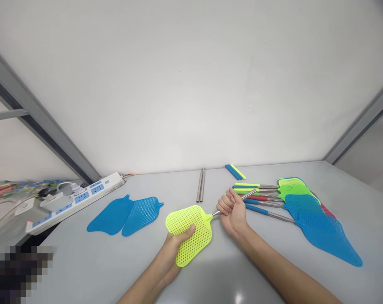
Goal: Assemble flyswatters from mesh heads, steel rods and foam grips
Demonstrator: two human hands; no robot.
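Grey table (274, 253) runs out to a white wall; big cluster on the right is a fan of finished swatters (305, 211), blue, green and one red-handled, heads to the right, handles pointing left toward the middle. Left edge: white power strip (80, 196) w/ blue sockets, a plug in it. Nearer centre-left, two loose blue heads (128, 215) lie flat, overlapping a bit, no rods in them. Centre front is the work: yellow head (190, 232), mesh face up and tilted, socket end at its upper right. Left hand (174, 249) comes up from below and is clamped on the head's lower-left part, thumb on top of the mesh. Right hand (231, 211) is closed in a fist round a metal rod (242, 198), just right of the head. Rod's long axis runs lower-left to upper-right, approx in line w/ the head's socket; its near end meets the socket, how deep it sits can't be told. So head lies left of the right hand, rod right of the left hand, hands near but not touching, both on one diagonal. Further back, two bare rods (201, 185) lie side by side, pointing away, well apart from either hand. Smallest: loose blue and yellow grips (235, 172) by the wall, right hand the nearer.
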